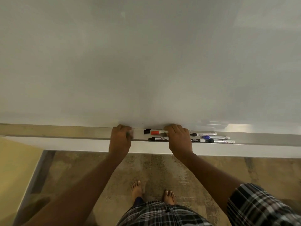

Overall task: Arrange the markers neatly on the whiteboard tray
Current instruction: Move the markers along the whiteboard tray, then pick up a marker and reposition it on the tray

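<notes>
Left hand [120, 139] curled at tray [65, 132] edge, its grasp unclear. Right hand [178, 139] fingers closed on red marker [158, 132]. Other markers [216, 138] cluster right; tray's left stretch bare.

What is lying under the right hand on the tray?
Under the right hand pass the red marker and a black marker on the tray. Their middle parts are covered, so whether the fingers grip them cannot be seen.
</notes>
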Demonstrator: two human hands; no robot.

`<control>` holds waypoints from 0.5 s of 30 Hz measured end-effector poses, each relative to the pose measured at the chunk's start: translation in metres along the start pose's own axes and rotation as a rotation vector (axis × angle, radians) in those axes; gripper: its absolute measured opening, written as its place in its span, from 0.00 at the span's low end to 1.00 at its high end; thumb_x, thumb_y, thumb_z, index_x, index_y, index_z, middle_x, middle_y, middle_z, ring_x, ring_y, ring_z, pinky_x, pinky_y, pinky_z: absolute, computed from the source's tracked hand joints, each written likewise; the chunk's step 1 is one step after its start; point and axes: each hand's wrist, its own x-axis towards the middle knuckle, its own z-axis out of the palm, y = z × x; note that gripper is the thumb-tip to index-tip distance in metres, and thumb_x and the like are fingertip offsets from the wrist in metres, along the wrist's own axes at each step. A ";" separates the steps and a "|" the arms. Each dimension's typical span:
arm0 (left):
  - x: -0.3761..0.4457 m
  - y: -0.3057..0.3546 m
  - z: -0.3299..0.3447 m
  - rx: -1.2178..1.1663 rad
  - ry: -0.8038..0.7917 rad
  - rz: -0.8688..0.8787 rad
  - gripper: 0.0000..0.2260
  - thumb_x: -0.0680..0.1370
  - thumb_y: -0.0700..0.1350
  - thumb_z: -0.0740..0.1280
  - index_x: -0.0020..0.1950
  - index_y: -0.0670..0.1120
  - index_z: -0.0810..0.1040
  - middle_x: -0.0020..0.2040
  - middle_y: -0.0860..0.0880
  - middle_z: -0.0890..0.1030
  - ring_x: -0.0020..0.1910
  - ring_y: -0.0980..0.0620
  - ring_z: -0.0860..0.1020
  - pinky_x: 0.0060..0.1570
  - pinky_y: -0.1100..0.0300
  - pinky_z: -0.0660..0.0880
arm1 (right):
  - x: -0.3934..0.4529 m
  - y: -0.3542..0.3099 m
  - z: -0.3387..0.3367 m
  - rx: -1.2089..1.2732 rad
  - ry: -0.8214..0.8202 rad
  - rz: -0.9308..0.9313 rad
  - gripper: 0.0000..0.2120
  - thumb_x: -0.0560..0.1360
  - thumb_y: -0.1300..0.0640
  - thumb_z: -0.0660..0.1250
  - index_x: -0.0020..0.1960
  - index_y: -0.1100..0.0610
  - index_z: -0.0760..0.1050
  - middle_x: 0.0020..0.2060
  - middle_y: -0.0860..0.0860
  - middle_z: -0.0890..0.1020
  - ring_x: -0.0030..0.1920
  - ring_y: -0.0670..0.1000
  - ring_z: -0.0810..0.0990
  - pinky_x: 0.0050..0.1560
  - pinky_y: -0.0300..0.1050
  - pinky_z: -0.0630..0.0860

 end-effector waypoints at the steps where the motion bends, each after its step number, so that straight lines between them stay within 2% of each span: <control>1: -0.001 -0.005 -0.002 0.025 -0.008 -0.013 0.11 0.72 0.34 0.70 0.53 0.41 0.81 0.50 0.42 0.80 0.53 0.41 0.73 0.50 0.55 0.71 | 0.001 0.000 0.000 -0.014 0.011 0.003 0.20 0.70 0.68 0.71 0.60 0.53 0.77 0.55 0.51 0.82 0.57 0.54 0.77 0.59 0.53 0.73; 4: -0.002 -0.019 -0.006 0.073 -0.040 -0.033 0.11 0.72 0.34 0.71 0.54 0.41 0.81 0.50 0.42 0.80 0.53 0.40 0.72 0.51 0.49 0.74 | 0.000 0.002 0.004 -0.046 0.049 -0.023 0.17 0.72 0.65 0.72 0.58 0.53 0.77 0.53 0.51 0.82 0.57 0.55 0.78 0.60 0.53 0.72; 8: -0.004 -0.027 -0.010 0.084 -0.067 -0.033 0.13 0.72 0.34 0.71 0.56 0.42 0.81 0.52 0.42 0.80 0.53 0.41 0.72 0.51 0.50 0.74 | -0.009 0.003 0.012 -0.084 0.066 -0.033 0.16 0.73 0.64 0.70 0.59 0.54 0.77 0.59 0.53 0.78 0.62 0.57 0.73 0.62 0.57 0.70; 12: -0.005 -0.033 -0.011 0.063 -0.070 -0.014 0.13 0.72 0.33 0.70 0.56 0.41 0.80 0.53 0.42 0.78 0.53 0.41 0.72 0.51 0.50 0.74 | -0.015 0.003 0.017 -0.100 0.019 -0.068 0.11 0.74 0.59 0.72 0.56 0.53 0.79 0.55 0.52 0.78 0.57 0.56 0.73 0.53 0.55 0.73; 15: -0.005 -0.037 -0.013 0.032 -0.065 0.000 0.13 0.72 0.31 0.68 0.56 0.40 0.79 0.55 0.41 0.76 0.52 0.42 0.71 0.52 0.50 0.75 | -0.015 0.002 0.018 -0.069 -0.003 -0.091 0.09 0.76 0.54 0.71 0.56 0.53 0.80 0.52 0.51 0.79 0.55 0.55 0.74 0.51 0.53 0.74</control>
